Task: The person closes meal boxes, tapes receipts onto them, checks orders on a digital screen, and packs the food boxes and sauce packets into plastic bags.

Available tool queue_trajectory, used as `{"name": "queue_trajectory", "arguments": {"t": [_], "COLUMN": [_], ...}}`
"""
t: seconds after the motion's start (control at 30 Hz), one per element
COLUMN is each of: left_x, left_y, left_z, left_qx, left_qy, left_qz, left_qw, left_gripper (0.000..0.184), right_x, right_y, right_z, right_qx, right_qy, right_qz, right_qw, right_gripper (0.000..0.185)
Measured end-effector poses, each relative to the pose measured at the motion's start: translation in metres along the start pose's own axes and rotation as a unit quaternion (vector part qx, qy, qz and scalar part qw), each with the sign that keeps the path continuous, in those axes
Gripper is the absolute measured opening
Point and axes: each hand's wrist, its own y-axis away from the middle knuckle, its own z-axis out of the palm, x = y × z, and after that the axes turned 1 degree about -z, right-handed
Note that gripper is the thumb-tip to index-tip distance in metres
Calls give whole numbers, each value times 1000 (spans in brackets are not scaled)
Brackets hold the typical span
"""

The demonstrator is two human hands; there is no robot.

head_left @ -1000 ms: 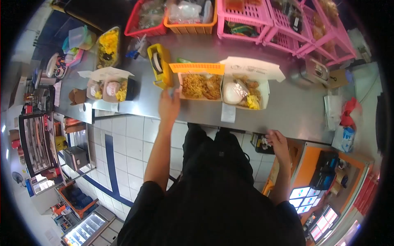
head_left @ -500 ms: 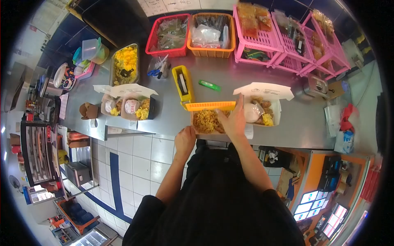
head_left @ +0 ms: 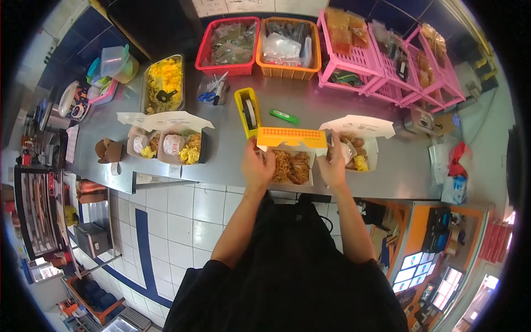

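Note:
A takeaway box (head_left: pixel 310 178) with a yellow, orange-patterned lid (head_left: pixel 292 139) stands in front of me at the counter's near edge. Inside it lie noodles (head_left: pixel 281 166) and sliced fried chicken (head_left: pixel 299 168). My left hand (head_left: pixel 258 166) is closed on the left end of the raised lid. On the opposite end, my right hand (head_left: pixel 333 167) grips the lid's corner, its fingers curled behind. Just right of that hand is an open white box (head_left: pixel 371 145) with fried chicken pieces and egg. A yellow tape dispenser (head_left: pixel 247 113) stands behind my left hand.
Two open boxes (head_left: pixel 182 157) with wrapped rice stand left. Behind are a tray of scrambled egg (head_left: pixel 165 74), a red basket (head_left: pixel 227 69), an orange basket (head_left: pixel 287 70) and pink racks (head_left: pixel 354 69). A green cutter (head_left: pixel 284 115) and scissors (head_left: pixel 208 97) lie on the counter (head_left: pixel 221 166).
My left hand has moved up from the box's front corner to the lid's left end. My right hand has shifted right, off the food, to the lid's right end. The lid faces me more.

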Motion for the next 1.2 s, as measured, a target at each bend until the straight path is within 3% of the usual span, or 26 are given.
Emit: {"name": "queue_trajectory", "arguments": {"t": [0.03,0.1,0.13,0.2,0.23,0.27,0.33,0.4,0.47,0.53,0.63,0.7,1.0,1.03,1.1,1.13,1.2], "left_x": [-6,-17,-21,-25,-25,-22,-7,-3,-17,-28,-39,-44,-56,-57,-51,-39,-19], "left_y": [1,-4,-9,-17,-20,-18,-9,11,22,25,19,17,11,12,10,10,12], "left_z": [-7,-26,-33,-45,-48,-49,-48,-34,-26,-22,-38,-51,-62,-62,-63,-62,-59], "left_qx": [-22,-70,-110,-129,-141,-139,-119,-114,-110,-187,-183,-194,-208,-213,-211,-200,-189], "left_qy": [89,87,90,95,102,100,-31,-53,-77,-190,-128,-100,-45,-53,-58,-112,-167], "left_qz": [-31,-9,14,-2,-18,-18,-49,-68,-89,-44,-74,-70,-105,-91,-69,-49,-34], "left_qw": [995,994,990,987,985,985,991,990,987,963,972,973,971,971,973,972,967], "left_gripper": [63,61,59,55,51,51,44,40,36,33,32,33,31,33,35,38,41], "right_x": [1,10,-4,-31,-25,-25,-27,-5,18,26,31,22,21,22,21,4,-30], "right_y": [-3,-5,-4,-3,1,8,20,28,31,33,34,32,34,35,37,35,45], "right_z": [-7,-21,-22,-24,-20,-13,3,14,16,13,3,0,-3,-4,-5,-4,0], "right_qx": [-35,-77,-73,-125,-106,-107,-98,-92,-147,-132,-103,-113,-78,-77,-114,-111,-79], "right_qy": [13,99,98,108,153,150,275,275,320,316,264,15,-90,-91,160,159,330], "right_qz": [3,-25,-21,92,31,30,78,122,152,121,116,315,388,383,248,240,-72], "right_qw": [999,992,992,982,982,982,953,949,924,932,952,942,914,916,949,951,938], "right_gripper": [77,59,59,57,52,52,51,47,41,36,32,32,34,34,46,46,70]}}
